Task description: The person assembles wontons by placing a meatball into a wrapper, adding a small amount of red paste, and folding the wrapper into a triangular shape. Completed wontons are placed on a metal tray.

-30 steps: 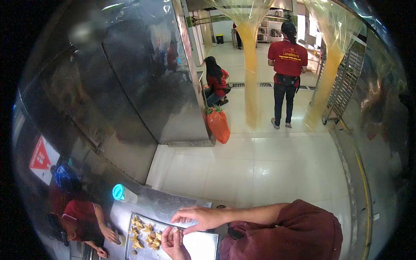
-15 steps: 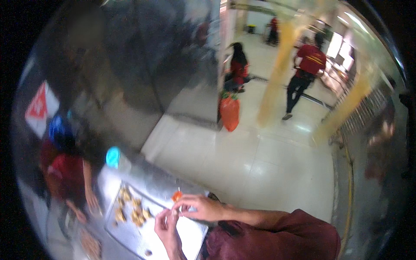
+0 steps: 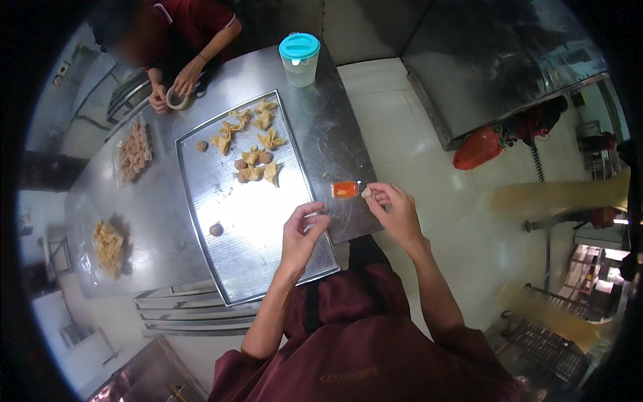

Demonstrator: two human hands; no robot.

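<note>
A pinch of my right hand (image 3: 396, 213) closes on a small whitish piece (image 3: 366, 192), too small to make out further. Right beside it, a small clear packet of orange-red sauce (image 3: 345, 189) lies flat on the steel table. My left hand (image 3: 305, 236) hovers over the right edge of the metal mesh tray (image 3: 295, 144), fingers curved and apart, holding nothing. On the tray's far half sit several folded, yellowish dough pieces (image 3: 270, 139) with pinched corners. Among them are brown balls (image 3: 201, 146), and one more brown ball (image 3: 216, 230) lies nearer.
Across the steel table (image 3: 161, 228), a co-worker's hands (image 3: 175, 89) hold a roll of tape. A bag of brownish balls (image 3: 135, 153) and a bag of yellow pieces (image 3: 107, 246) lie left of the tray. A turquoise-lidded jug (image 3: 299, 59) stands at the far right corner.
My view has swung from the walkway down onto the table. My hands, close together before, are now apart: the left over the tray's edge, the right beside the sauce packet.
</note>
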